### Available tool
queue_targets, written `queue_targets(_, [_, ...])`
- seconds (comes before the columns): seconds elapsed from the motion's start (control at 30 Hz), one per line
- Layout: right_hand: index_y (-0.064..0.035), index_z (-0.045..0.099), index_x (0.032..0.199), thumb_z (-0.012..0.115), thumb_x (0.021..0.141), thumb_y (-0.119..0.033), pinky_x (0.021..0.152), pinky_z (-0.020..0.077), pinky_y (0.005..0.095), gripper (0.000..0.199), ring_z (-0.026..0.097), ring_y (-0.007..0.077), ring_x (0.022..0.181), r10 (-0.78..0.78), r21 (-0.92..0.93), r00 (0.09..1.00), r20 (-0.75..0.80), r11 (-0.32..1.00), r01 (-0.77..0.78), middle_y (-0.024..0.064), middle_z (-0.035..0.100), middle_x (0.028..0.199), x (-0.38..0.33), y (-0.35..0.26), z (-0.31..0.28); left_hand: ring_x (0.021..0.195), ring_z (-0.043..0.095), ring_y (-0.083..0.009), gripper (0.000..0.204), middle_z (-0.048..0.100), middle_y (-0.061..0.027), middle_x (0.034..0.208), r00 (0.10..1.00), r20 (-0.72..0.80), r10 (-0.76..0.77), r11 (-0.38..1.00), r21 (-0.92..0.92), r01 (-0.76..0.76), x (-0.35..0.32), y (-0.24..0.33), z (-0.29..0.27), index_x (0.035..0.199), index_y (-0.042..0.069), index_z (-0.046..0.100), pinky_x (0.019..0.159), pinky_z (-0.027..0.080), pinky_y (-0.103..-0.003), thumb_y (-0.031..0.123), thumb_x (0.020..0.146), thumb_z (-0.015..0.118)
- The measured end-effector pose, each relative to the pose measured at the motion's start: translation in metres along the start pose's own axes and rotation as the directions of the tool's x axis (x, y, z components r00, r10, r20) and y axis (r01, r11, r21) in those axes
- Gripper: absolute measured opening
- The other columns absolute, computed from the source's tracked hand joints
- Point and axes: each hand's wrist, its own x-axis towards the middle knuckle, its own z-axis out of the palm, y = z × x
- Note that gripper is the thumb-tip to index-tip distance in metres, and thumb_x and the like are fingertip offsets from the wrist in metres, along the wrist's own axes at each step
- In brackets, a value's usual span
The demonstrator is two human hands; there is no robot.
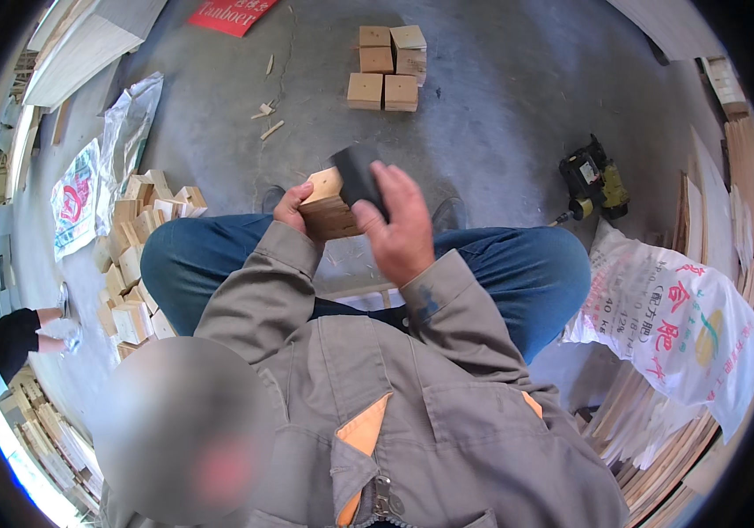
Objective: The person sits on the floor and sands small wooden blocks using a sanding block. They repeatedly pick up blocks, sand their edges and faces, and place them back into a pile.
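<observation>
Left hand (292, 209) clamped round wooden block (328, 208), held above the knees. Right hand (402, 227), fingers closed on dark sanding pad (359, 179), pressed to block's top edge (steadied for rubbing). More blocks (135, 264) heaped on floor at left.

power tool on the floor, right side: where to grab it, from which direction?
Grip the power tool by its dark body's middle section, coming from above: it lies on its side on the bare floor, top open. Avoid the sack side, which crowds it from below. Handle shape is too small to tell.
</observation>
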Motion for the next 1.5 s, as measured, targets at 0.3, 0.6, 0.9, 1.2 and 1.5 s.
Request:
queue_targets(0.3, [-0.0012, 0.058, 0.142, 0.072, 0.094, -0.023, 0.107, 0.0476, 0.0432, 0.055, 0.058, 0.0395, 0.125, 0.404, 0.103, 0.909, -0.104, 0.913, -0.394, 0.0263, 0.057, 0.139, 0.02, 0.052, -0.001, 0.119, 0.066, -0.035, 0.067, 0.068, -0.0207, 0.131, 0.986, 0.136, 0.094, 0.994, 0.038, -0.1, -0.013, 0.002, 0.005, 0.138, -0.005, 0.058, 0.11, 0.049, -0.048, 0.037, 0.086, 0.061])
queue_targets(0.6, [-0.0073, 0.059, 0.144, 0.077, 0.09, -0.022, 0.11, 0.0431, 0.051, 0.058, 0.052, 0.048, 0.129, -0.125, 0.013, 0.992, -0.021, 0.992, 0.125, 0.0303, 0.051, 0.144, 0.0, -0.016, -0.001, 0.121, 0.065, -0.0367, 0.067, 0.066, -0.0209, 0.134, 0.969, 0.246, 0.041, 0.996, 0.073, -0.06, -0.002, 0.003, -0.006, 0.139, -0.003, 0.058, 0.11, 0.049, -0.048, 0.038, 0.086, 0.06])
queue_targets(0.9, [-0.0003, 0.055, 0.143, 0.072, 0.095, -0.024, 0.11, 0.0442, 0.0451, 0.056, 0.055, 0.0402, 0.129, 0.291, 0.075, 0.947, -0.135, 0.956, -0.283, 0.0277, 0.053, 0.144, 0.015, 0.036, -0.02, 0.121, 0.063, -0.0346, 0.064, 0.066, -0.0193, 0.131, 0.968, 0.229, 0.101, 0.995, -0.038, -0.094, -0.016, 0.01, 0.007, 0.139, -0.004, 0.056, 0.112, 0.046, -0.046, 0.031, 0.086, 0.061])
queue_targets(1.2, [-0.004, 0.058, 0.142, 0.076, 0.09, -0.025, 0.109, 0.0439, 0.0508, 0.059, 0.054, 0.0467, 0.127, -0.011, -0.101, 0.997, -0.076, 0.995, 0.004, 0.0304, 0.051, 0.145, 0.001, 0.013, -0.005, 0.122, 0.063, -0.0366, 0.067, 0.064, -0.0208, 0.134, 0.963, 0.268, 0.009, 0.999, -0.035, 0.0, -0.012, 0.007, 0.0, 0.141, -0.003, 0.055, 0.11, 0.048, -0.049, 0.034, 0.086, 0.06])
queue_targets(1.5, [-0.0066, 0.063, 0.138, 0.079, 0.088, -0.022, 0.106, 0.0468, 0.0461, 0.054, 0.058, 0.0405, 0.124, -0.067, -0.049, 0.99, -0.123, 0.997, 0.062, 0.0268, 0.057, 0.139, 0.015, -0.012, -0.06, 0.116, 0.066, -0.0319, 0.075, 0.066, -0.0213, 0.128, 0.931, 0.338, 0.137, 0.922, 0.299, -0.245, -0.012, 0.013, 0.014, 0.143, -0.004, 0.049, 0.106, 0.051, -0.042, 0.029, 0.079, 0.069])
